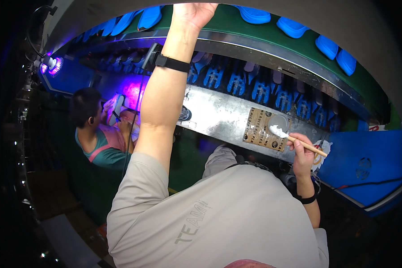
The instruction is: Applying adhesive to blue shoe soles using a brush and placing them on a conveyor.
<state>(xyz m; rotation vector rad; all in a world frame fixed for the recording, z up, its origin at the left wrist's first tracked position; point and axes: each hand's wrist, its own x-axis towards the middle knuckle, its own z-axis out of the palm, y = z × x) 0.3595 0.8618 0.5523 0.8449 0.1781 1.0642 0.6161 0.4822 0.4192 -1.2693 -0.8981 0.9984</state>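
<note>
My left arm stretches up to the top, where my left hand (194, 14) reaches over the green belt among blue shoe soles (149, 18). Its fingers are hidden beyond the upper edge, so I cannot see what they touch. On the right, my right hand (303, 157) is closed round the light wooden handle of a brush (311, 148). The brush's white-coated head lies at the rim of a round pale bowl (280, 120). Beneath the bowl is a printed brown cardboard sheet (257, 127) on the metal bench.
The metal bench (216, 109) runs below a rack of blue shoe-shaped pieces (260, 92). More blue soles (292, 27) ride the green belt (268, 29). At left, another person (91, 129) handles a light sole under a purple lamp (54, 66). A blue panel (366, 152) stands right.
</note>
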